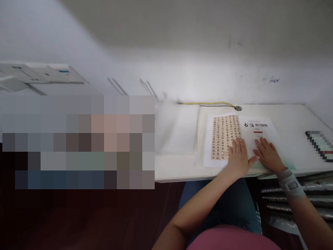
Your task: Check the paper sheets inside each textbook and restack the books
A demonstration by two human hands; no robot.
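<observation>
An open booklet lies on the white desk; its left page has columns of calligraphy on tan paper, its right page a printed title. My left hand lies flat on the middle of the booklet, fingers stretched out and together. Beside it, my right hand presses flat on the right page, fingers spread. A grey band wraps my right wrist. Neither hand holds anything.
White sheets lie left of the booklet. A yellow cable runs along the wall to a round desk hole. A blurred dark object sits at the desk's right end. Drawers stand under the right side. A large pixelated area covers the left.
</observation>
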